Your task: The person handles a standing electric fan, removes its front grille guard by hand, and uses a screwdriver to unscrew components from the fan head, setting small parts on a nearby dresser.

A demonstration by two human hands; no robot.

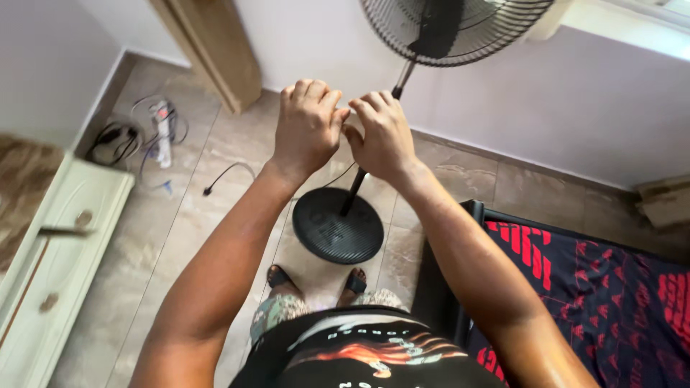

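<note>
Both forearms rise from the bottom of the frame and converge at upper centre. The left hand (307,128) and right hand (383,136) meet there, backs up, fingers curled, fingertips touching.

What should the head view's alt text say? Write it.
Two hands, left hand and right hand, meet at the pole of a black standing fan on a tiled floor. A power strip lies left; a red-and-dark bedcover lies right.

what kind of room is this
Most likely a bedroom in a home. A bed with a dark red-patterned cover stands at the right, a white cabinet at the left, and a black pedestal fan on the tiled floor, by both hands.
</note>
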